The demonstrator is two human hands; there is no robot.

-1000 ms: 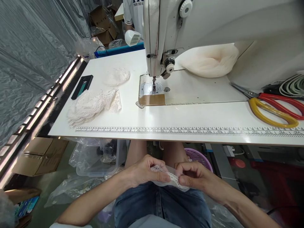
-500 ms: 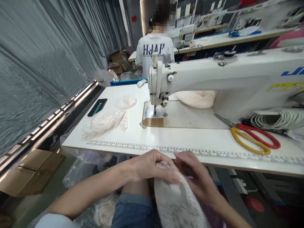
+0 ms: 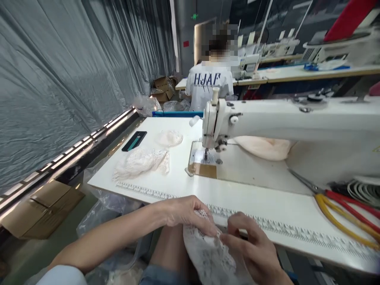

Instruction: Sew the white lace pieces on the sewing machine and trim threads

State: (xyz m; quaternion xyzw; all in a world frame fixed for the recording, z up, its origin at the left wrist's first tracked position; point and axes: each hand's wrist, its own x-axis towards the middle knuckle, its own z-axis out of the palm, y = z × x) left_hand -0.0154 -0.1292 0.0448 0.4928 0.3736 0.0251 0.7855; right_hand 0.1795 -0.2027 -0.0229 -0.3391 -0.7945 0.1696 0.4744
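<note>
Both hands hold a white lace piece (image 3: pixel 209 251) in front of the table's near edge, above my lap. My left hand (image 3: pixel 184 211) pinches its upper edge with curled fingers. My right hand (image 3: pixel 252 247) grips the lace from the right, fingers closed on it. The lace hangs down between them towards my knees. Beyond the hands stands a white sewing machine (image 3: pixel 285 126) on the white table (image 3: pixel 237 190), its needle (image 3: pixel 205 155) over the plate.
A pile of lace pieces (image 3: pixel 139 162), a smaller piece (image 3: pixel 169 138) and a phone (image 3: pixel 134 141) lie at the table's left. Red and yellow scissors (image 3: pixel 341 204) lie at the right. A ruler strip (image 3: pixel 267 225) runs along the front edge. Another person (image 3: pixel 211 81) stands behind.
The view has tilted up from my lap to the room. Both hands have risen with the lace to the table's front edge, and more of the lace hangs out.
</note>
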